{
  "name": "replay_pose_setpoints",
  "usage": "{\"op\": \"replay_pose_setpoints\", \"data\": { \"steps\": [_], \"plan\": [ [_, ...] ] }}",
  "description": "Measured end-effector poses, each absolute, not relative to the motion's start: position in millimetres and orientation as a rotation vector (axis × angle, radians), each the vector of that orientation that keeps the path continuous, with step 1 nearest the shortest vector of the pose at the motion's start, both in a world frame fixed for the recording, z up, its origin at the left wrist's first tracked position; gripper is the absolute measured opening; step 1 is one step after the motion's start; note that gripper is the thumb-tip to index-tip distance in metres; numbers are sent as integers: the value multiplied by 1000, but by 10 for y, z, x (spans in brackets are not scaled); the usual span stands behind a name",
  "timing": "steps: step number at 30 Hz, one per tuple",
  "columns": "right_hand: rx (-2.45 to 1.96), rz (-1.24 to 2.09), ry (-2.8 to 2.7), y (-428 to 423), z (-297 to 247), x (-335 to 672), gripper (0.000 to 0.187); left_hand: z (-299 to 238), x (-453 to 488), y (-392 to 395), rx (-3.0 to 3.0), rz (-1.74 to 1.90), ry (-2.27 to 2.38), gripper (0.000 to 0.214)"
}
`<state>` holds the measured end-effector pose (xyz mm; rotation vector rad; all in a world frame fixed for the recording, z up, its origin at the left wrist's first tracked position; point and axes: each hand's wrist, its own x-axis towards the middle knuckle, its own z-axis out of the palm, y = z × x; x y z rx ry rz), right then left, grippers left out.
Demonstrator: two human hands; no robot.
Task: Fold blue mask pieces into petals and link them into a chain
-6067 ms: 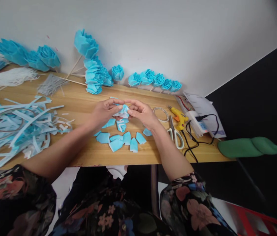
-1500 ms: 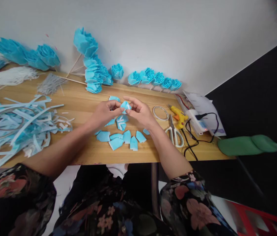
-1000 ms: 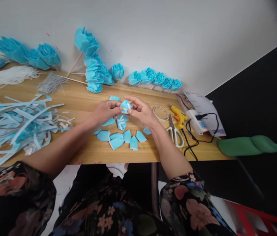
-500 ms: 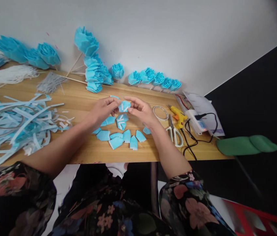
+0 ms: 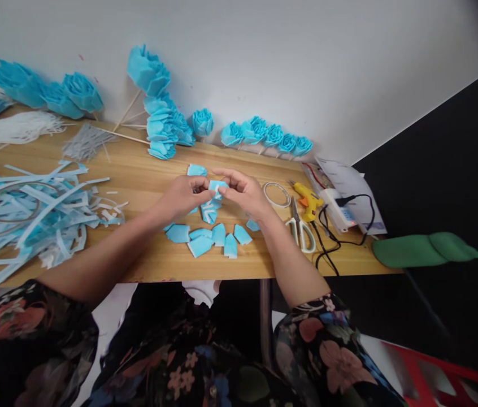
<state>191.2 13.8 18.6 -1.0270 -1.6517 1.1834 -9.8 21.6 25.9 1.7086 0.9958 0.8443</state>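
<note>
A small blue petal piece (image 5: 217, 185) with white strips on it is pinched between both hands above the table. My left hand (image 5: 186, 195) grips its left side with thumb and fingers closed. My right hand (image 5: 243, 193) pinches its right side, thumb on the near face. Just below lies another blue piece with white strips (image 5: 209, 212), partly covered by the hands. Several plain blue petals (image 5: 200, 246) are spread on the wood nearer to me. One more blue petal (image 5: 197, 169) lies beyond my left hand.
Tape roll (image 5: 277, 194), scissors (image 5: 300, 229), yellow glue gun (image 5: 307, 199) and power strip (image 5: 340, 211) with cables lie right. A heap of blue and white strips (image 5: 31, 209) covers the left. Blue flowers on sticks (image 5: 160, 127) line the wall. Green wrapped object (image 5: 417, 251) juts past the right edge.
The held petal piece has been turned and lowered slightly. My left hand has moved a little right and down, closer to my right hand, uncovering more of the far petal.
</note>
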Motion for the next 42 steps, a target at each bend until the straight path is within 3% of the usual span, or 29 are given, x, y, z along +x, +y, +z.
{"op": "replay_pose_setpoints", "data": {
  "steps": [29, 42],
  "plan": [
    [-1054, 1209, -1549, 190, 153, 1953, 46, 283, -94, 238, 1596, 908, 1018, 17],
    [-1131, 1213, -1560, 136, 197, 1872, 32, 249, -83, 277, 1457, 1019, 1015, 22]
  ]
}}
